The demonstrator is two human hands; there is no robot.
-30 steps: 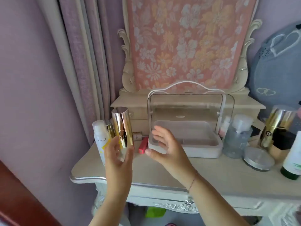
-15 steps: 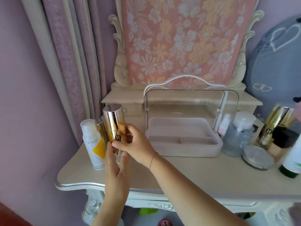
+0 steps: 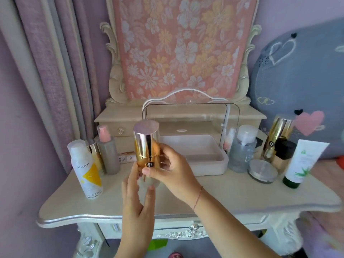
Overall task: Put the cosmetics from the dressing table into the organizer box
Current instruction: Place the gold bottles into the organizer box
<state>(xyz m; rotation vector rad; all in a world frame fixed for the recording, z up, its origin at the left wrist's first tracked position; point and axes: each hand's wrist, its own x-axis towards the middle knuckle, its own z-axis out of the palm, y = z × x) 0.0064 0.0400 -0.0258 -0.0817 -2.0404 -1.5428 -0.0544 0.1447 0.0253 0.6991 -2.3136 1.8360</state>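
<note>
A tall gold-capped bottle (image 3: 146, 144) is held upright above the dressing table (image 3: 232, 194), just left of the organizer box. My right hand (image 3: 173, 172) grips its middle from the right. My left hand (image 3: 137, 198) cups its frosted base from below. The organizer box (image 3: 210, 166) is a white tray with a clear raised lid and a white handle; its compartments look empty. On the left stand a white KHIO spray can (image 3: 85, 168), a grey pump bottle (image 3: 108, 153) and a small gold bottle (image 3: 95, 151).
Right of the box stand a clear bottle (image 3: 242, 151), a round jar (image 3: 262, 171), a second gold-capped bottle (image 3: 277, 138), a black-capped jar (image 3: 284, 151) and a white aloe tube (image 3: 303, 164). A small tube (image 3: 127, 157) lies behind the held bottle. A curtain hangs at left.
My right hand left the box rim and took hold of the gold-capped bottle. Both hands have carried it to the right, toward the box.
</note>
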